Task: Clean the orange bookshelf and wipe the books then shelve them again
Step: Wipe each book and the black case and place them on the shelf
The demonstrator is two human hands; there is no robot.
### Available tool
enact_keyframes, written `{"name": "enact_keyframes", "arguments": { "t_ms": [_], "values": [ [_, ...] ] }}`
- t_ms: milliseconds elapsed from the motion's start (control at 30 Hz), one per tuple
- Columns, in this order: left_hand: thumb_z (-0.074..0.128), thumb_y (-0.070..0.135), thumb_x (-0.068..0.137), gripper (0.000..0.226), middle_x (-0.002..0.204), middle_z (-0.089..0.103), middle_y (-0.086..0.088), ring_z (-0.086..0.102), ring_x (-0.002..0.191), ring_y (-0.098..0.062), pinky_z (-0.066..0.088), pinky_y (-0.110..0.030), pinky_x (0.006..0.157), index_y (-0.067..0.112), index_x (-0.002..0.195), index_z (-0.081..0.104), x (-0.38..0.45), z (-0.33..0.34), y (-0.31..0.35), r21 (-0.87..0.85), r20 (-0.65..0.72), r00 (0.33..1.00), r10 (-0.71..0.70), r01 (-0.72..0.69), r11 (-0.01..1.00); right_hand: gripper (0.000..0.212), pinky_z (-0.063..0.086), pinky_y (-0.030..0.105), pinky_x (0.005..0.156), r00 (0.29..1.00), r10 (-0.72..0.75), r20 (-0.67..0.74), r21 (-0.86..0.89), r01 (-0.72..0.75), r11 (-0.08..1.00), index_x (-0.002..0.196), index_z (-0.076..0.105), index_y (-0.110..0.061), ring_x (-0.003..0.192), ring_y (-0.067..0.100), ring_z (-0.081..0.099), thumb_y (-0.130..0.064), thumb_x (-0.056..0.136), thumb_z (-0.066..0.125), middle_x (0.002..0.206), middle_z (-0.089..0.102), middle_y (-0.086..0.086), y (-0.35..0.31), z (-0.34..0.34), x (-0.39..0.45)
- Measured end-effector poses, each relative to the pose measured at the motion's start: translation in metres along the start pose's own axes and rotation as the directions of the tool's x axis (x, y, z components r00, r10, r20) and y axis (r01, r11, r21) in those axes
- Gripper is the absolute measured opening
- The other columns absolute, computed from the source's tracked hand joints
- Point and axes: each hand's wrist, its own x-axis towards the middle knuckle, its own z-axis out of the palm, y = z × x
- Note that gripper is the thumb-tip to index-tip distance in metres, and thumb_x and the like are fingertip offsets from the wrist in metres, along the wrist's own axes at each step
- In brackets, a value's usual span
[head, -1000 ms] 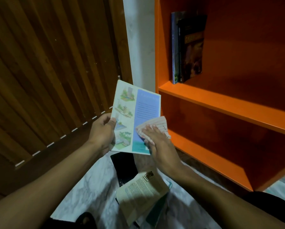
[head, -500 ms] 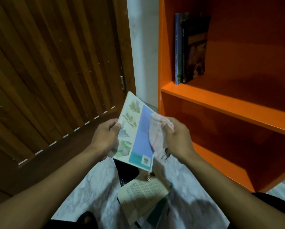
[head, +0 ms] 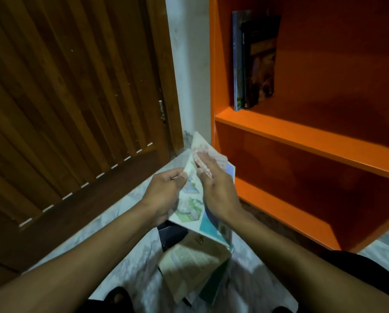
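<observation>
The left hand (head: 166, 195) grips the book (head: 192, 208) by its left edge, low before the shelf (head: 302, 136); the right hand (head: 218, 190) presses a cloth (head: 202, 152) flat on the cover. Best to support the cover while wiping outward. Shelf room lies beside two standing books (head: 254, 62).

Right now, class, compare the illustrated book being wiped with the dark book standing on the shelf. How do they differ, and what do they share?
1. The illustrated book is held tilted in the air; the dark book stands upright on the orange bookshelf.
2. The illustrated book has a pale cover with small pictures; the dark book's cover is nearly black.
3. The left hand grips the illustrated book while the right hand presses a cloth on it; nothing touches the dark book but its neighbour.
Both are closed.
</observation>
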Motion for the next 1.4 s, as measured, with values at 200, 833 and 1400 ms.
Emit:
{"name": "enact_keyframes", "arguments": {
  "t_ms": [200, 833, 1400],
  "values": [
    [0.043, 0.010, 0.105, 0.026, 0.110, 0.072, -0.022, 0.071, 0.098, -0.039, 0.057, -0.055, 0.085, 0.004, 0.118, 0.065, 0.022, -0.011, -0.002, -0.365, -0.186, 0.973, -0.136, 0.060, 0.929, 0.046, 0.018, 0.046, 0.123, 0.968, -0.127, 0.215, -0.114, 0.154, 0.981, 0.149, 0.043, -0.029, 0.150, 0.004, 0.017, -0.016, 0.105, 0.045, 0.159, 0.032, -0.012, 0.008, 0.022, -0.031],
    [0.043, 0.023, 0.106, 0.026, 0.117, 0.074, -0.010, 0.074, 0.097, -0.035, 0.054, -0.066, 0.083, 0.020, 0.116, 0.067, 0.032, -0.054, 0.016, -0.469, -0.308, 0.949, -0.068, -0.090, 0.878, 0.024, 0.057, 0.041, 0.078, 0.745, 0.579, 0.331, 0.481, -0.661, 0.576, 0.112, 0.061, -0.011, 0.091, 0.029, 0.070, -0.019, 0.107, 0.039, 0.105, 0.071, 0.015, 0.026, 0.001, -0.024],
    [0.058, 0.025, 0.100, 0.048, 0.150, 0.048, 0.004, 0.055, 0.129, -0.018, 0.054, -0.037, 0.089, 0.028, 0.147, 0.044, 0.021, -0.042, 0.008, 0.444, -0.241, 0.950, 0.201, -0.076, 0.893, 0.023, 0.062, 0.048, 0.076, 0.886, 0.376, 0.271, 0.666, -0.455, 0.591, 0.118, 0.066, -0.015, 0.094, 0.032, 0.074, -0.007, 0.099, 0.055, 0.114, 0.074, 0.014, -0.010, -0.036, -0.004]
  ]
}}
